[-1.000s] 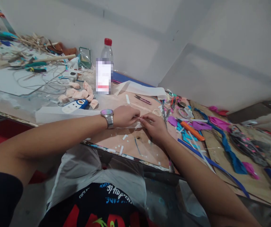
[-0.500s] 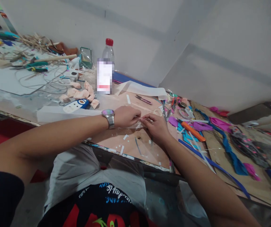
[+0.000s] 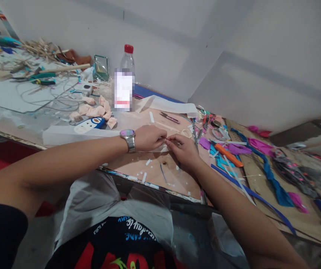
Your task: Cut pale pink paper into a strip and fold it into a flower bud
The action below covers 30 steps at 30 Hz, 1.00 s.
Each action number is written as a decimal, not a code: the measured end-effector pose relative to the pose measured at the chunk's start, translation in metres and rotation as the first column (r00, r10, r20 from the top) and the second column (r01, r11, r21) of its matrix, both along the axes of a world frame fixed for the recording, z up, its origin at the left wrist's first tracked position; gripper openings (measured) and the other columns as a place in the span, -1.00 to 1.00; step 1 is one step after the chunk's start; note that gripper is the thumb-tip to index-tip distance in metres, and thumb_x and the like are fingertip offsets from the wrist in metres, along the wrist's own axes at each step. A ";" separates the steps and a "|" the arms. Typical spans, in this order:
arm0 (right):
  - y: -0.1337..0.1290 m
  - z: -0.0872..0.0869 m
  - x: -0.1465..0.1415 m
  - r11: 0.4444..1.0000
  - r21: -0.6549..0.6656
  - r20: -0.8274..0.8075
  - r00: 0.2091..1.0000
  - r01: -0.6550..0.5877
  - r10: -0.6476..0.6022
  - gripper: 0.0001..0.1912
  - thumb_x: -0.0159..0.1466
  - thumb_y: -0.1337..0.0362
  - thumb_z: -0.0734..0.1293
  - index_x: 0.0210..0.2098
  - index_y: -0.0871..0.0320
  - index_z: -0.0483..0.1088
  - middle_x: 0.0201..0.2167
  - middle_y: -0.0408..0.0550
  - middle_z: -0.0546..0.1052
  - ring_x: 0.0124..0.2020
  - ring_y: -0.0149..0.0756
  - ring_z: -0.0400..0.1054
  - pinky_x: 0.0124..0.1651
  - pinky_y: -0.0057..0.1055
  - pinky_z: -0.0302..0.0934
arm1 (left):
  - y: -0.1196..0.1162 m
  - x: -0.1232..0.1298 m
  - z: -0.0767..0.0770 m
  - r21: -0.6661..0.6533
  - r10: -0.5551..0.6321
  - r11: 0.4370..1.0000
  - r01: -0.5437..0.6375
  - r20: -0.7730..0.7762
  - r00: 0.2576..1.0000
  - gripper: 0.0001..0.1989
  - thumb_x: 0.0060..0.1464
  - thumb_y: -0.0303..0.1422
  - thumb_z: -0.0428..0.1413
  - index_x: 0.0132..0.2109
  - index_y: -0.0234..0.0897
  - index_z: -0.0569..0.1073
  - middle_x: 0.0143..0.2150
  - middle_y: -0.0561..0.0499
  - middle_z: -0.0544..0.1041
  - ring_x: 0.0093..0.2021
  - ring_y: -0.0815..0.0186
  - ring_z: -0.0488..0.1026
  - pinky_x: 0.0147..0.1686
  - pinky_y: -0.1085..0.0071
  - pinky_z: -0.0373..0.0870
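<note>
My left hand (image 3: 150,138), with a metal watch (image 3: 128,139) on its wrist, is closed in a pinch above the table (image 3: 138,162). The fingertips of my right hand (image 3: 183,149) meet it, also pinched. Whatever is between the fingertips is too small to name. A white strip (image 3: 65,135) lies on the table and passes under my left wrist, with a pale part showing below both hands. Behind the hands are small pink-handled snips (image 3: 170,118) and a small white paper piece (image 3: 152,117).
A red-capped bottle (image 3: 127,80) stands near the wall. Crumpled peach pieces (image 3: 93,110) and a blue-and-white object (image 3: 89,124) lie to the left. On the right are an orange cutter (image 3: 229,155), coloured scraps and a blue strip (image 3: 275,215).
</note>
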State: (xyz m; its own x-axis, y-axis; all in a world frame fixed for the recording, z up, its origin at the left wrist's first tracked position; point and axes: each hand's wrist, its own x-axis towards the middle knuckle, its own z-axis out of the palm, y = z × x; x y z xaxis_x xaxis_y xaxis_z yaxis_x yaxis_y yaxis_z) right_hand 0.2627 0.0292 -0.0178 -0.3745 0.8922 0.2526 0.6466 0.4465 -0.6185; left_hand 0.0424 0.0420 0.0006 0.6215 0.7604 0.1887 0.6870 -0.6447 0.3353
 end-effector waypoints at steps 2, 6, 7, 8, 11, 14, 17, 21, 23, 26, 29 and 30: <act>-0.001 0.001 0.000 1.000 0.000 0.007 1.000 -0.003 0.003 -0.69 0.36 0.06 0.34 -0.18 0.18 0.58 -0.22 -0.01 0.64 -0.19 -0.28 0.48 -0.04 -0.36 0.31 | 0.000 0.000 0.000 -0.001 -0.003 1.000 0.003 -0.001 1.000 -0.64 0.36 -0.18 -0.04 -0.05 -0.25 0.60 -0.13 -0.12 0.68 -0.16 0.16 0.56 -0.29 0.32 0.19; -0.002 0.004 0.000 1.000 -0.004 0.024 1.000 -0.010 0.010 -0.69 0.36 0.06 0.34 -0.21 0.18 0.57 -0.26 -0.01 0.63 -0.23 -0.29 0.46 -0.06 -0.37 0.30 | -0.002 0.000 0.001 -0.005 -0.009 1.000 0.008 -0.006 1.000 -0.63 0.36 -0.17 -0.04 -0.06 -0.24 0.60 -0.13 -0.12 0.68 -0.16 0.16 0.56 -0.28 0.32 0.21; -0.002 0.004 0.000 1.000 -0.005 0.027 1.000 -0.012 0.012 -0.69 0.36 0.06 0.34 -0.21 0.18 0.57 -0.26 -0.02 0.63 -0.23 -0.30 0.45 -0.06 -0.38 0.30 | -0.002 0.000 0.002 -0.007 -0.009 1.000 0.009 -0.008 1.000 -0.64 0.36 -0.18 -0.04 -0.07 -0.24 0.60 -0.13 -0.12 0.68 -0.16 0.16 0.56 -0.28 0.33 0.22; -0.002 0.004 -0.001 1.000 -0.006 0.028 1.000 -0.014 0.014 -0.69 0.36 0.06 0.33 -0.21 0.18 0.57 -0.26 -0.02 0.63 -0.23 -0.30 0.45 -0.07 -0.38 0.29 | -0.003 0.000 0.002 -0.008 -0.009 1.000 0.009 -0.010 1.000 -0.64 0.36 -0.18 -0.04 -0.07 -0.24 0.60 -0.13 -0.12 0.68 -0.16 0.16 0.57 -0.28 0.33 0.23; -0.003 0.004 -0.001 1.000 -0.012 0.030 0.999 -0.013 0.013 -0.70 0.36 0.08 0.32 -0.21 0.18 0.56 -0.26 -0.02 0.63 -0.23 -0.30 0.45 -0.08 -0.39 0.28 | -0.003 0.001 0.004 -0.010 -0.009 1.000 0.008 -0.017 1.000 -0.64 0.36 -0.19 -0.04 -0.07 -0.25 0.61 -0.14 -0.13 0.68 -0.17 0.16 0.57 -0.27 0.33 0.25; -0.003 0.003 -0.001 1.000 -0.023 0.031 0.999 -0.011 0.012 -0.70 0.36 0.09 0.31 -0.22 0.19 0.55 -0.26 -0.03 0.62 -0.24 -0.31 0.44 -0.10 -0.39 0.26 | -0.003 0.001 0.004 -0.008 -0.011 1.000 0.011 -0.016 1.000 -0.64 0.35 -0.19 -0.04 -0.08 -0.25 0.61 -0.14 -0.13 0.68 -0.17 0.17 0.57 -0.27 0.33 0.25; -0.004 0.004 -0.002 0.999 -0.034 0.032 0.999 -0.012 0.013 -0.71 0.36 0.10 0.31 -0.23 0.19 0.55 -0.26 -0.04 0.62 -0.25 -0.32 0.43 -0.11 -0.40 0.24 | -0.003 0.002 0.003 -0.003 -0.016 1.000 0.016 -0.010 1.000 -0.63 0.36 -0.18 -0.04 -0.08 -0.24 0.61 -0.14 -0.12 0.69 -0.18 0.17 0.57 -0.28 0.33 0.23; -0.003 0.004 -0.002 0.999 -0.050 0.029 0.999 -0.018 0.019 -0.72 0.35 0.11 0.31 -0.25 0.19 0.53 -0.28 -0.05 0.60 -0.26 -0.33 0.42 -0.13 -0.42 0.24 | -0.004 0.002 0.002 0.003 -0.018 1.000 0.018 -0.006 1.000 -0.64 0.35 -0.18 -0.03 -0.08 -0.24 0.61 -0.14 -0.12 0.69 -0.17 0.17 0.57 -0.28 0.33 0.21; -0.003 0.004 -0.002 0.998 -0.061 0.027 0.999 -0.024 0.025 -0.72 0.35 0.11 0.30 -0.25 0.19 0.53 -0.29 -0.06 0.60 -0.26 -0.33 0.42 -0.14 -0.42 0.24 | -0.005 0.002 0.003 0.000 -0.018 1.000 0.018 -0.008 1.000 -0.65 0.34 -0.19 -0.02 -0.08 -0.24 0.62 -0.15 -0.12 0.69 -0.17 0.17 0.57 -0.29 0.33 0.21; -0.002 0.002 -0.001 0.997 -0.071 0.023 0.999 -0.031 0.033 -0.69 0.35 0.08 0.30 -0.24 0.19 0.53 -0.28 -0.06 0.60 -0.26 -0.34 0.42 -0.14 -0.43 0.24 | -0.005 0.002 0.002 -0.005 -0.013 1.000 0.013 -0.009 1.000 -0.64 0.34 -0.18 -0.03 -0.06 -0.23 0.62 -0.15 -0.12 0.69 -0.18 0.18 0.57 -0.30 0.33 0.20; -0.002 0.001 -0.001 0.997 -0.067 0.020 0.999 -0.029 0.031 -0.69 0.35 0.08 0.30 -0.24 0.19 0.53 -0.28 -0.06 0.60 -0.26 -0.33 0.41 -0.13 -0.42 0.24 | -0.005 0.002 0.001 -0.006 -0.011 1.000 0.011 -0.006 1.000 -0.63 0.35 -0.17 -0.04 -0.05 -0.23 0.62 -0.16 -0.11 0.68 -0.17 0.17 0.57 -0.30 0.33 0.18; -0.002 0.001 -0.001 0.997 -0.066 0.020 0.999 -0.029 0.031 -0.70 0.35 0.08 0.30 -0.24 0.19 0.53 -0.28 -0.06 0.60 -0.26 -0.33 0.41 -0.13 -0.41 0.24 | -0.005 0.002 0.001 -0.006 -0.012 1.000 0.012 -0.004 1.000 -0.63 0.35 -0.17 -0.04 -0.06 -0.22 0.62 -0.16 -0.11 0.68 -0.17 0.17 0.57 -0.30 0.32 0.18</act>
